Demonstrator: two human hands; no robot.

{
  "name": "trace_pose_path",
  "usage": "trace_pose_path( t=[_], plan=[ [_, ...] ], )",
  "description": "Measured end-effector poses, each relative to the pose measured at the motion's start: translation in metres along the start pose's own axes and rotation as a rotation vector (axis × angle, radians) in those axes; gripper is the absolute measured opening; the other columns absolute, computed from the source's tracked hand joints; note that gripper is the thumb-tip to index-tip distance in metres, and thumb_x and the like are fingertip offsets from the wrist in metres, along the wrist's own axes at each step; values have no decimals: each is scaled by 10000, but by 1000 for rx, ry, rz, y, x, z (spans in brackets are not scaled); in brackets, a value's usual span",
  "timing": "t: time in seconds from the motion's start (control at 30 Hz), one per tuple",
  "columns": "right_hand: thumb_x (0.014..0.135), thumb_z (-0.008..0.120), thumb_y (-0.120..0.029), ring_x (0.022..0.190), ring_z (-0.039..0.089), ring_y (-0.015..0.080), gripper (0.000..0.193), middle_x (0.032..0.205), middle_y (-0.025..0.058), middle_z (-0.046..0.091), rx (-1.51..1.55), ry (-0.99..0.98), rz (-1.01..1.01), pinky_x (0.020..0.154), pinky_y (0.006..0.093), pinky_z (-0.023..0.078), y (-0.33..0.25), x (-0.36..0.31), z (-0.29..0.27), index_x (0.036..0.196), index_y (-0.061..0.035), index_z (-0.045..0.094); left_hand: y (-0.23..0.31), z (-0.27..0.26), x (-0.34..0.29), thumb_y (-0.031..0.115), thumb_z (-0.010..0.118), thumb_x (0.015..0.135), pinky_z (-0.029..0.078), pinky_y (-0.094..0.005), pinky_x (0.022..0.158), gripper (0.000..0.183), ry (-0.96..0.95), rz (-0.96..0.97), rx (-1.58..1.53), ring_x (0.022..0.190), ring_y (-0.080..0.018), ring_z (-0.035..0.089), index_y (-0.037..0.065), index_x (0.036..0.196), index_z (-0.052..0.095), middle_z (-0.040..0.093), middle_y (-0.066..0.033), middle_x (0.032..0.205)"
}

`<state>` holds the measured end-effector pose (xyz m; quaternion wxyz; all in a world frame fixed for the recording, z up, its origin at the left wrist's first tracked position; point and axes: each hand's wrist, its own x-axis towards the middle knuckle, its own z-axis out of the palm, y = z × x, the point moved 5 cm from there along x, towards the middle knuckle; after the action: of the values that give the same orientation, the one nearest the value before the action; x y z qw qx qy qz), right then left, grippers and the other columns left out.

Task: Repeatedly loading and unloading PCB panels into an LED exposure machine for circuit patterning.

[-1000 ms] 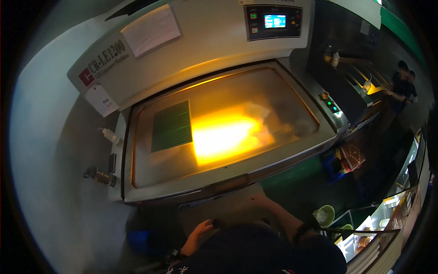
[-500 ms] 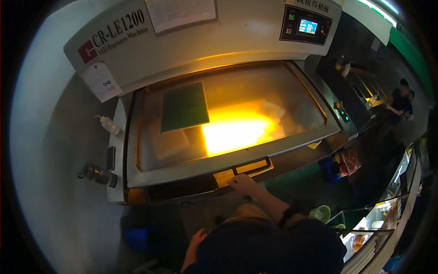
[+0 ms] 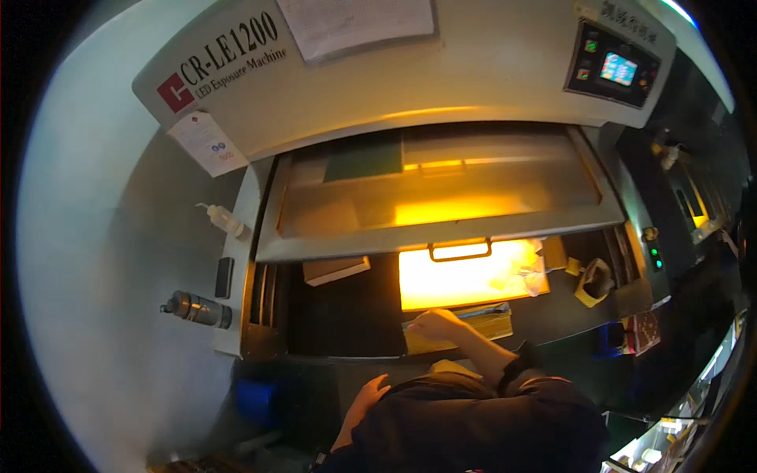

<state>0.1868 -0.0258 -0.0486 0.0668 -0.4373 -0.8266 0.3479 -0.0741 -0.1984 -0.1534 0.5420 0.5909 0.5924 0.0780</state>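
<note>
My right hand (image 3: 436, 325) hangs over a yellowish flat strip (image 3: 490, 321) at the front of the exposure machine, its fingers curled and nothing visible in them. Whether it touches the strip I cannot tell. Beyond it is the black handle (image 3: 460, 257) of a wide framed glass panel (image 3: 505, 169), which sits partly under the machine's hood. A dark green sheet (image 3: 364, 160) shows through the panel, its far part hidden by the hood. My left hand (image 3: 369, 394) is low in front of my body, fingers apart, holding nothing.
A brightly lit panel (image 3: 465, 280) glows below the handle, between a pale box (image 3: 337, 270) and a yellow open container (image 3: 594, 282). On the left ledge are a squeeze bottle (image 3: 225, 219), a phone-like dark slab (image 3: 225, 277) and a dark bottle (image 3: 197, 309). A control screen (image 3: 619, 69) is upper right.
The framed glass panel has slid away from me under the hood with the green sheet, uncovering the lit panel and boxes. My right hand is now apart from the handle. The view has shifted.
</note>
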Motion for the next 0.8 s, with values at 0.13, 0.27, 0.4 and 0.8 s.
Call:
trace_pose_path(
  t=[0.13, 0.27, 0.4, 0.8],
  plan=[
    [951, 504, -415, 949, 678, 308, 341, 986, 101, 721, -24, -101, 102, 847, 454, 522, 49, 33, -11, 999, -146, 709, 11, -10, -1, 331, 640, 903, 435, -405, 1046, 565, 68, 43, 48, 1266, -327, 535, 71, 1388, 516, 555, -181, 1371],
    [929, 538, -441, 1008, 649, 299, 326, 1063, 111, 690, -20, -68, 321, 862, 454, 509, 70, 38, -67, 1011, -153, 666, 24, -31, -19, 293, 634, 903, 446, -405, 1031, 544, 110, -86, -9, 1247, -323, 551, 75, 1388, 517, 556, -175, 1375],
    [896, 606, -439, 1119, 600, 295, 387, 1174, 101, 640, -73, 117, 278, 936, 475, 475, 96, 67, -65, 1163, -160, 631, 17, -57, -37, 269, 617, 928, 462, -389, 1000, 509, 171, -202, -59, 1201, -298, 587, 73, 1386, 518, 587, -144, 1349],
    [836, 674, -431, 1394, 298, 351, 753, 1472, 155, 363, -435, 822, 826, 1114, 568, 280, 74, 19, 6, 1418, -39, 402, -42, -198, -42, 277, 607, 931, 438, -415, 1039, 525, 196, -40, -82, 1248, -306, 549, 72, 1403, 501, 538, -140, 1407]
  ],
)
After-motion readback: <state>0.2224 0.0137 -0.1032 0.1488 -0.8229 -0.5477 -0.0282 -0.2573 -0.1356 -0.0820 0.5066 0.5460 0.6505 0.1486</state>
